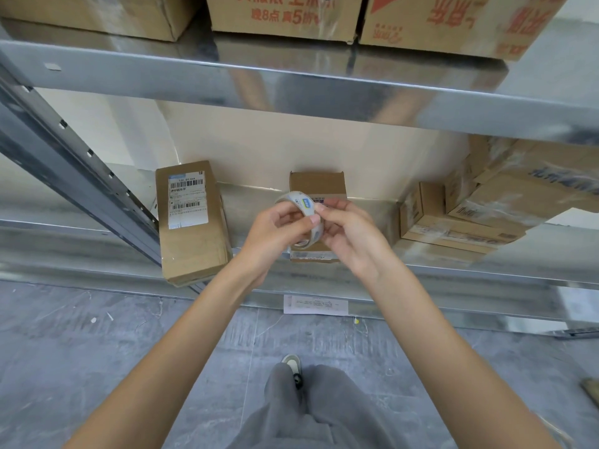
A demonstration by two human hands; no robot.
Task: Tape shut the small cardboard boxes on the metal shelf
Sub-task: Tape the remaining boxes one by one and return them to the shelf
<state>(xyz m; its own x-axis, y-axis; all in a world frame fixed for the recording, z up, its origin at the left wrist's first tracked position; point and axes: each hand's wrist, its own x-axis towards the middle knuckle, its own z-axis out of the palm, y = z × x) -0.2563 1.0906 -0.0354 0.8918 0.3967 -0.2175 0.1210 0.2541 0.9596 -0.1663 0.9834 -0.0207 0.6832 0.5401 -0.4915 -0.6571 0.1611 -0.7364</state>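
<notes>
A roll of clear tape (303,202) with a white core and a blue label is held above the metal shelf (372,212). My left hand (278,228) grips the roll, thumb on its outer face. My right hand (343,228) pinches the roll's rim with thumb and forefinger. Right behind the hands stands a small cardboard box (317,186), mostly hidden, its far flaps slightly raised. To the left lies a longer small box (191,222) with a white shipping label, overhanging the shelf's front edge.
A stack of taped boxes (470,209) fills the shelf's right end. The upper shelf (291,79) carries large cartons (285,14). A slanted perforated upright (81,176) crosses at left. A paper slip (316,305) lies on the grey floor, near my legs (308,409).
</notes>
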